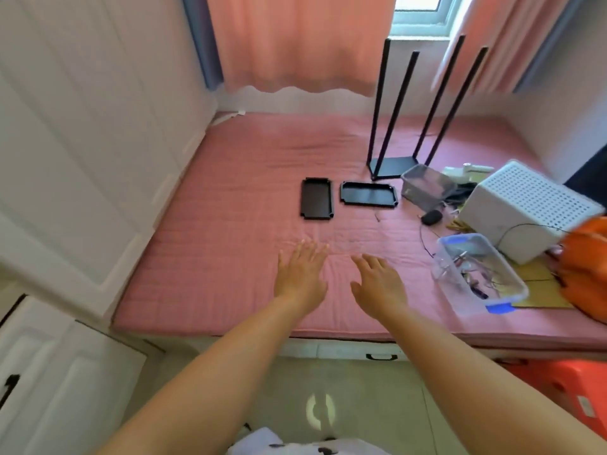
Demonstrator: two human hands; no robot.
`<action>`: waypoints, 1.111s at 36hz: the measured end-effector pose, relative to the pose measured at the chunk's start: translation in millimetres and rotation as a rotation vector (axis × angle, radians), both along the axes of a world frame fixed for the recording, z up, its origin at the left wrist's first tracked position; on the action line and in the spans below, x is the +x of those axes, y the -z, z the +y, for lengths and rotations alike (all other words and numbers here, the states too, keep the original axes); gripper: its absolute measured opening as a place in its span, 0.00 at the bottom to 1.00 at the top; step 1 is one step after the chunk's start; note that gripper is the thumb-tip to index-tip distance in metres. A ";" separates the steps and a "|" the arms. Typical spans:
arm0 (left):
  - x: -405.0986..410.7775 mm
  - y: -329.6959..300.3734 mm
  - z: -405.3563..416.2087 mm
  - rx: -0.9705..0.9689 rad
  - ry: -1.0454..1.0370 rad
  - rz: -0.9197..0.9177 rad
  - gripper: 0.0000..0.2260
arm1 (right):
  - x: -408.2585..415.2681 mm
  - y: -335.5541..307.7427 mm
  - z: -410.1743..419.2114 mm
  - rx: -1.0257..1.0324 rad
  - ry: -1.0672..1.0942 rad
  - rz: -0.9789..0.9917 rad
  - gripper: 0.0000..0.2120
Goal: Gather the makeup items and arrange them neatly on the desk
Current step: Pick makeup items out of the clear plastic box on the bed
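There is just one camera, worn on the person's head. It looks forward and down over a pink mattress (230, 257), from high up beside its near edge. The lens is very wide, so walls and cupboard doors bend at the sides. Both arms reach out from the bottom, and the left hand (300, 272) and right hand (377, 284) sit near the middle. The far curtains (295, 41) fill the top.

The right edge is cutting off your orange bag (588, 261); motion blur is smearing it. Small items in the clear bin (478, 274) are blurring together, and the white perforated basket (525, 208) is hiding the clutter behind it.
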State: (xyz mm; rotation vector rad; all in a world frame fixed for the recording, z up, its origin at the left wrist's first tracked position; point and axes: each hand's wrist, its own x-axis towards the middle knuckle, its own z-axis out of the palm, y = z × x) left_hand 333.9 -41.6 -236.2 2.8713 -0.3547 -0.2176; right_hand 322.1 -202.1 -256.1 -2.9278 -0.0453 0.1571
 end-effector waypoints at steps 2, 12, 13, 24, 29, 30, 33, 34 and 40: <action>-1.5 0.9 -29.8 0.003 0.057 0.014 0.31 | -7.4 0.4 -30.6 0.010 0.057 0.017 0.27; 21.8 7.3 -158.8 0.091 0.330 0.016 0.30 | -23.2 4.4 -152.3 0.030 0.322 0.043 0.27; 24.1 8.9 -167.3 0.100 0.350 0.019 0.30 | -23.5 5.2 -159.2 0.036 0.346 0.051 0.28; 96.9 32.1 -290.0 0.086 0.525 0.077 0.29 | 20.3 12.8 -265.4 0.029 0.507 0.119 0.21; 133.2 50.8 -336.8 0.113 0.587 0.154 0.29 | 41.3 17.4 -312.9 0.089 0.622 0.213 0.21; 140.0 55.4 -345.6 0.120 0.600 0.168 0.29 | 44.5 19.3 -323.2 0.084 0.635 0.235 0.22; 156.9 68.3 -367.6 0.126 0.619 0.206 0.29 | 51.6 26.6 -350.9 0.103 0.690 0.285 0.22; 160.9 72.1 -373.8 0.130 0.625 0.210 0.29 | 53.0 30.1 -358.7 0.118 0.708 0.300 0.22; 176.1 98.9 -403.9 0.051 0.590 0.325 0.27 | 62.6 59.1 -396.5 0.168 0.740 0.407 0.22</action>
